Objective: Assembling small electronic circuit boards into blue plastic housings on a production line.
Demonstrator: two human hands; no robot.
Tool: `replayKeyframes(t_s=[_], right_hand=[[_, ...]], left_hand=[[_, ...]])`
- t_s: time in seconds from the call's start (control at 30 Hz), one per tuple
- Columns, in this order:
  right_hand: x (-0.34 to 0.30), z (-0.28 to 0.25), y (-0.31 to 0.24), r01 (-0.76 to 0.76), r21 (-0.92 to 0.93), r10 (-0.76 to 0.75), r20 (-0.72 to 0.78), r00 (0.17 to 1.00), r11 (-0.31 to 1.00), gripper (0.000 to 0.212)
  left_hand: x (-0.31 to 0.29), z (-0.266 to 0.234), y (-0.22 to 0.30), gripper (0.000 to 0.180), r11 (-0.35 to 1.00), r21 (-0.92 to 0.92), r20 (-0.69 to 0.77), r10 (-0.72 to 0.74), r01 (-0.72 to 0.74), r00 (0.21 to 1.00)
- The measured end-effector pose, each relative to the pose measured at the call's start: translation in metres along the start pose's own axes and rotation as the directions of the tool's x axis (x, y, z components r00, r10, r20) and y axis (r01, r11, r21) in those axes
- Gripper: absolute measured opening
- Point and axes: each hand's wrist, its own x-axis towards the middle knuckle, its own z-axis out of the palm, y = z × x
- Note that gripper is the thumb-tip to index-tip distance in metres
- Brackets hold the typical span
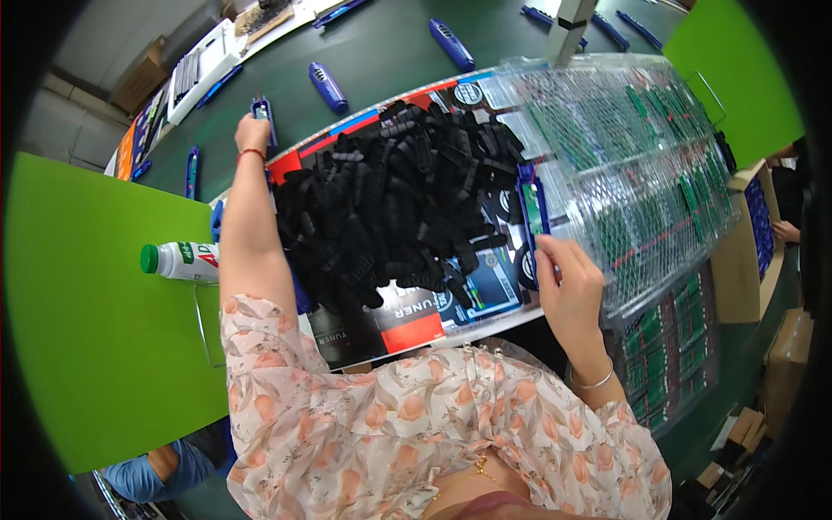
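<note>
My left hand [252, 133] reaches far out to the left, its fingers closed around the near part of a narrow blue plastic casing [264, 111] with a small board inside. In front of me on the right, my right hand [569, 276] pinches the lower end of another long blue casing [523, 185]. A green circuit board [536, 208] lies inside that casing, with a thin red wire near its top. Between my hands spreads a large heap of small black plastic parts [390, 191]. It rests on a printed board [412, 336] in red, black and blue.
Clear plastic trays of green circuit boards [633, 156] are stacked on the right. Blue casings [327, 87] lie on the dark green table [386, 52]. Green partitions [104, 321] flank me. A white bottle [180, 260] is at left, a cardboard box [737, 251] at right beside another person's hand [786, 231].
</note>
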Motion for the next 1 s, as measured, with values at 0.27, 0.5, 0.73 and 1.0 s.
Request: replayKeyframes(t_s=[0.27, 0.5, 0.73, 1.0], right_hand=[[0.004, 0.033, -0.009, 0.065, 0.079, -0.071, 0.080, 0.994, 0.995, 0.016], [0.015, 0.045, -0.008, 0.105, 0.069, -0.109, 0.060, 0.992, 0.992, 0.018], [0.030, 0.059, -0.010, 0.143, 0.010, -0.143, 0.005, 0.990, 0.990, 0.022], [0.040, 0.053, -0.013, 0.122, 0.149, -0.105, -0.121, 0.987, 0.981, 0.018]], left_hand=[[-0.047, -0.013, 0.071, 0.034, 0.934, 0.342, -0.296, 0.211, -0.103, 0.931], [-0.056, 0.035, 0.124, 0.062, 0.853, 0.311, 0.234, 0.359, -0.419, 0.904], [-0.073, -0.013, 0.131, 0.074, 0.676, -0.691, 0.433, 0.107, 0.254, 0.895], [-0.264, -0.125, 0.146, 0.059, 0.055, -0.849, 0.471, 0.530, 0.526, 0.705]])
